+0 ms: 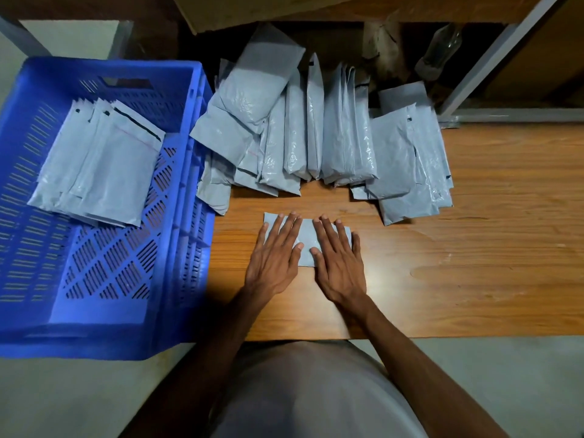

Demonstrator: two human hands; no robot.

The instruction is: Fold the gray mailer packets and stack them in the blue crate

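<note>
Pressing flat on a folded gray mailer packet (307, 245) on the wooden table (458, 263): left hand (274, 260) and right hand (339, 263), side by side, palms down, fingers straight and slightly spread, gripping nothing. Forearms extended forward. Noted left of packet: blue crate (177, 216) holding stacked packets (98, 165). Unfolded mailers (316, 131) piled beyond the hands.
</note>
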